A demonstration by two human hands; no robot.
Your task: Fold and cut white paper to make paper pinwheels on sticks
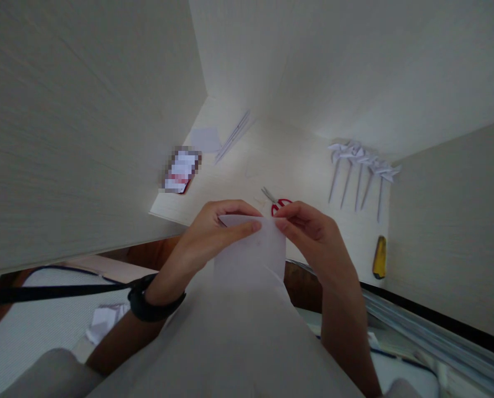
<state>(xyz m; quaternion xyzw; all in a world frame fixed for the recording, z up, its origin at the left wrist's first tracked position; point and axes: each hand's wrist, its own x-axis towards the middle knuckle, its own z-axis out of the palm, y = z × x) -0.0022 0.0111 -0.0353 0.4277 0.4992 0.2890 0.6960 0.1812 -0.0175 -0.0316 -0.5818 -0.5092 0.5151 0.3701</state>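
A white sheet of paper (pixel 250 251) hangs between my two hands over the near edge of the desk, its top edge pinched. My left hand (pixel 213 232) grips that edge from the left, thumb in front and fingers behind. From the right, my right hand (pixel 308 229) pinches the top right corner between thumb and fingertips. Just beyond the paper lies a pair of red-handled scissors (pixel 277 202), its handles partly hidden by my right hand. A black band (pixel 147 301) is around my left wrist.
Several paper pinwheels (pixel 360 160) on sticks lie at the desk's right, with a yellow-and-black tool (pixel 380 257) nearer. A phone (pixel 182 170), a paper sheet (pixel 206 140) and thin sticks (pixel 233 136) lie at the left. Panels enclose the desk (pixel 271 149). Crumpled paper (pixel 105 320) lies at lower left.
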